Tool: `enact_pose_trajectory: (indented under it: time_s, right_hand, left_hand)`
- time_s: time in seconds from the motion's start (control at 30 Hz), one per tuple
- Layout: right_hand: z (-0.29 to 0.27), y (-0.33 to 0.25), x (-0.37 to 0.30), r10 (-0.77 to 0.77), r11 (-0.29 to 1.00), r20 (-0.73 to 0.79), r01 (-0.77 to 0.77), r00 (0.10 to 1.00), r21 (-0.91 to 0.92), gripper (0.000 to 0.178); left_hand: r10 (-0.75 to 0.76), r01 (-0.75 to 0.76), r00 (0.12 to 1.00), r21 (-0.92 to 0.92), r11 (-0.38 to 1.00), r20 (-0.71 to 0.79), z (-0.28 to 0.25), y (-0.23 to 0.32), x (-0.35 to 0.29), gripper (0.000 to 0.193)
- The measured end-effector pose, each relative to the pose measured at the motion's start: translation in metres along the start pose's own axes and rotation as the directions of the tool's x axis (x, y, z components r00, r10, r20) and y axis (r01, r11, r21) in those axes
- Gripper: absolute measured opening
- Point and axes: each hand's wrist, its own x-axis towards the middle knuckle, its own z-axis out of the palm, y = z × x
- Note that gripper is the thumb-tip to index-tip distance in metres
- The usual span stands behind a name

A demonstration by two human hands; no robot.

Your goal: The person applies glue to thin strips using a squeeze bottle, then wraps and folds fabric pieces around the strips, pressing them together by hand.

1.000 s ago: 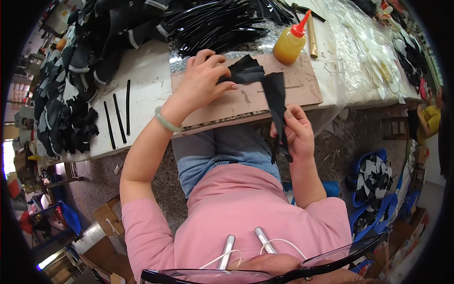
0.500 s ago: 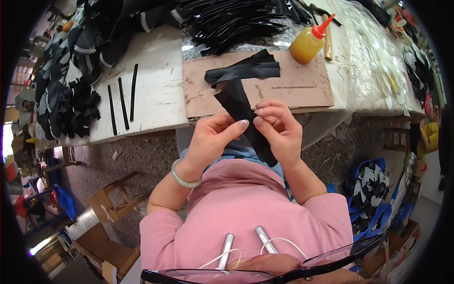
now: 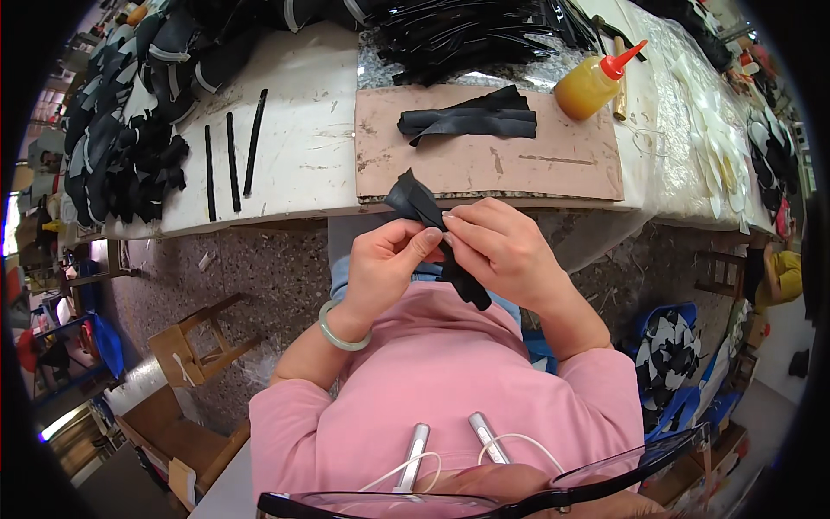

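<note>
Between my two hands a black strip of thin, leather-like material [image 3: 413, 201] is pinched at its middle, just off the table's front edge. My left hand [image 3: 393, 259] grips it from the left, thumb and fingers pressed together. From the right, my right hand [image 3: 497, 246] holds it with bent fingers, close to the left fingertips. The strip's upper end fans out, and its lower end [image 3: 467, 285] hangs creased toward my lap. Beyond them, more black strips [image 3: 467, 119] lie crossed on a tan board [image 3: 571, 177].
A squeeze bottle of amber liquid with a red nozzle [image 3: 592, 85] stands on the board's far right corner. Three thin black strips [image 3: 232, 163] lie on the white table [image 3: 303, 147] at left. Dark pieces [image 3: 130, 147] are heaped further left; glossy black strips [image 3: 467, 39] are piled behind.
My hands have drawn closer together around the strip, and it now looks more folded and bunched. The view has shifted slightly, so the table sits a little higher and further right.
</note>
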Motion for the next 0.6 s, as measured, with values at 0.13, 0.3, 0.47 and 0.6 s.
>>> enact_pose_trajectory:
  time_s: [0.13, 0.3, 0.47, 0.6]
  right_hand:
    - [0.003, 0.002, 0.001, -0.071, 0.997, 0.085, 0.073, 0.994, -0.027, 0.024]
    - [0.013, 0.005, 0.003, -0.152, 0.987, 0.022, 0.153, 0.988, -0.044, 0.023]
    - [0.017, 0.006, 0.007, -0.130, 0.991, -0.128, 0.133, 0.983, 0.014, 0.022]
    - [0.010, 0.005, 0.017, -0.097, 0.993, -0.209, 0.110, 0.973, 0.052, 0.022]
  left_hand:
    - [0.142, -0.112, 0.988, 0.334, 0.936, -0.065, 0.005, 0.000, -0.006, 0.016]
    - [0.436, -0.365, 0.900, 0.584, 0.725, 0.020, 0.004, 0.004, -0.008, 0.012]
    - [0.484, -0.389, 0.874, 0.639, 0.664, 0.029, 0.006, 0.017, -0.013, 0.011]
    - [0.474, -0.334, 0.878, 0.621, 0.709, -0.069, 0.005, 0.018, -0.019, 0.010]
